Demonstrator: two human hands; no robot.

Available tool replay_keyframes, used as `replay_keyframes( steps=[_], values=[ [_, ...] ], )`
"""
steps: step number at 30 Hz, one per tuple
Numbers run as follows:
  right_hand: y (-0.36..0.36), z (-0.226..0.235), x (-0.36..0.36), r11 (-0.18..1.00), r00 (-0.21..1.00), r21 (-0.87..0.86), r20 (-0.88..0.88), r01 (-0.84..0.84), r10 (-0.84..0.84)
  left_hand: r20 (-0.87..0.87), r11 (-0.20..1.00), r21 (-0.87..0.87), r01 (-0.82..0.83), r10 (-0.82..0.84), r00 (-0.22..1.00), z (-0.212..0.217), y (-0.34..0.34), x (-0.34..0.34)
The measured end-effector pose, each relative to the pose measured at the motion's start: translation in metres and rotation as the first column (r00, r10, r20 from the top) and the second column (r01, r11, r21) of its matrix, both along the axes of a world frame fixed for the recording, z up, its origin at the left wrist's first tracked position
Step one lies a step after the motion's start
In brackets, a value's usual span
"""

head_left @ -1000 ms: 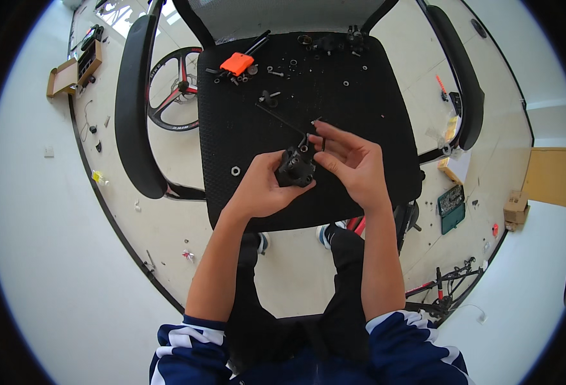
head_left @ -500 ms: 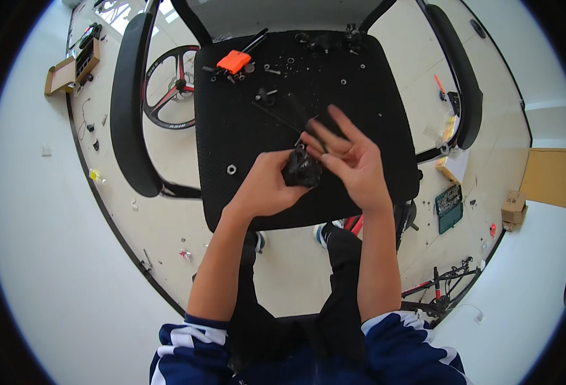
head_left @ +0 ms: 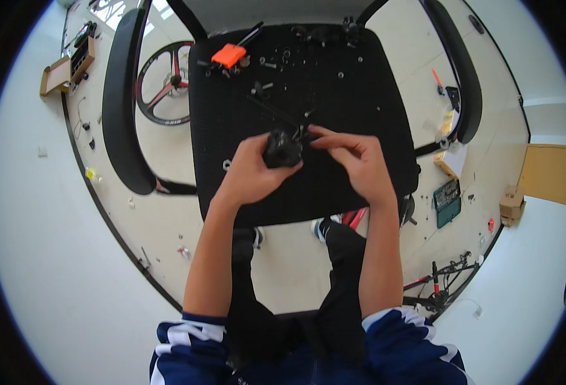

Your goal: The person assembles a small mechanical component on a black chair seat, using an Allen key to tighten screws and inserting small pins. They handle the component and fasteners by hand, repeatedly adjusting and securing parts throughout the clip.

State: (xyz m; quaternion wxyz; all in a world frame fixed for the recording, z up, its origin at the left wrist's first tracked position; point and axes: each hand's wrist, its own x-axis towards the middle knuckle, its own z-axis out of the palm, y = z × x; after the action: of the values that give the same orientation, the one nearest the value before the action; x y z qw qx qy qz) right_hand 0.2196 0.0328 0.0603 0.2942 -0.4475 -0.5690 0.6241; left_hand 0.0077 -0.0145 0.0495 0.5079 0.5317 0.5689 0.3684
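A small black part (head_left: 282, 149) is gripped in the left hand (head_left: 252, 174) above the black mat (head_left: 360, 96); right hand (head_left: 355, 163) fingertips are pinched at its top edge. Judged rigid, light, greasy perhaps; best held round the body. Loose screws and an orange tool (head_left: 229, 54) lie on the mat. A green case (head_left: 448, 202) sits on the floor, contents unclear.

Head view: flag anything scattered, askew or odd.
Small screws and parts lie loose across the black work surface, near an orange tool. More bits litter the floor. A bicycle wheel lies flat there.
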Motion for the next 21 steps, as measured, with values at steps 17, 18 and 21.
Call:
replay_keyframes(
  steps=[17,18,21],
  values=[
    [-0.005,-0.004,-0.007,0.963,0.993,0.258,0.075,0.074,-0.096,-0.009,0.999,0.045,0.008,-0.007,1.0,-0.003,0.0,0.0],
    [-0.006,-0.004,-0.012,0.96,0.993,0.265,0.047,0.089,-0.105,-0.008,0.998,0.045,0.032,-0.032,0.999,-0.003,0.003,0.001],
    [-0.008,-0.002,-0.016,0.959,0.996,0.272,-0.068,0.077,-0.061,-0.022,0.998,0.027,0.056,-0.056,0.998,-0.003,0.006,0.005]
  ],
)
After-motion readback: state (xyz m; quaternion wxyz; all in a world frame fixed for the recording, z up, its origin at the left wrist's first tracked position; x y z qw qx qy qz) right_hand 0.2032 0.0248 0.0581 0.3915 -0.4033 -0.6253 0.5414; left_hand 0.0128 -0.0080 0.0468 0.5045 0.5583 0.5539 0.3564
